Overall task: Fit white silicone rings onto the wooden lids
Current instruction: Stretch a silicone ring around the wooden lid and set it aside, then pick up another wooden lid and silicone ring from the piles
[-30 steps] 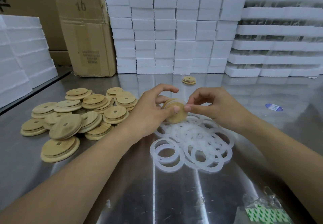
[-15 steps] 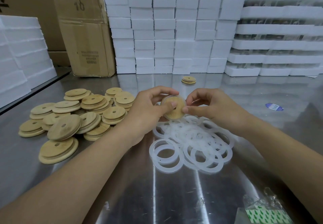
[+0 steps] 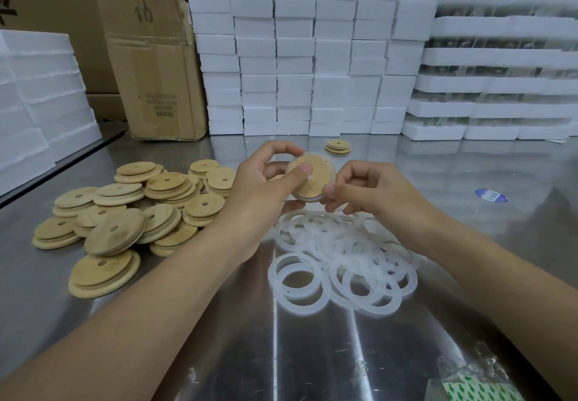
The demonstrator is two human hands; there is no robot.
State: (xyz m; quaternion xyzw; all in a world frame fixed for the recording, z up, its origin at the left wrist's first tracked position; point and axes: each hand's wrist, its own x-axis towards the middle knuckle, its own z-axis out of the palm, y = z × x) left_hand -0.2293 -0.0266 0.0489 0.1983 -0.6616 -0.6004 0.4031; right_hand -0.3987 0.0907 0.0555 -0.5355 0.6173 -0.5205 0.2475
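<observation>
Over a polished steel table (image 3: 312, 353), a wooden lid (image 3: 316, 181) is held tilted between two hands, a white silicone ring (image 3: 308, 199) showing around its rim. The left hand (image 3: 259, 188) grips it, thumb pressed on the face and fingers curled behind; the right hand (image 3: 372, 194) pinches the lower edge. Loose rings (image 3: 344, 263) lie heaped just below, a pile of lids (image 3: 131, 213) to the left, a small stack of lids (image 3: 337, 146) beyond. White foam blocks (image 3: 312, 56) and a cardboard box (image 3: 153, 66) line the back.
</observation>
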